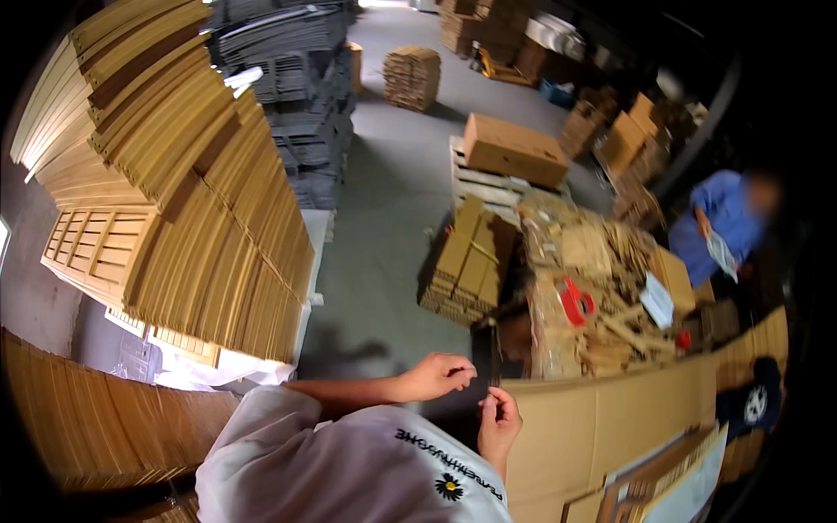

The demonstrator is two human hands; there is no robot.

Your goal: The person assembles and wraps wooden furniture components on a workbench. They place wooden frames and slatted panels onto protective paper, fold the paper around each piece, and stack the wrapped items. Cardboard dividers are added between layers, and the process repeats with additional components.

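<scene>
My left hand (438, 376) is held out in front of my body, its fingers curled together. Close by on the right, my right hand (500, 423) is raised with thumb and fingertips pinched. A narrow gap separates the two hands; whatever they may hold is too small to make out. Beside my right hand lies a large flat cardboard sheet (623, 403). Just beyond it, a table topped with cardboard scraps (610, 344) carries a red tape dispenser (576, 302) and a light blue sheet (656, 301).
Tall stacks of slatted wooden panels (209, 235) rise on my left, with grey stacked pieces (292, 96) behind. Bundled flat cardboard (471, 257) sits on the floor ahead, near a pallet (484, 192) bearing a brown box (514, 150). A person in blue (715, 218) stands at the right.
</scene>
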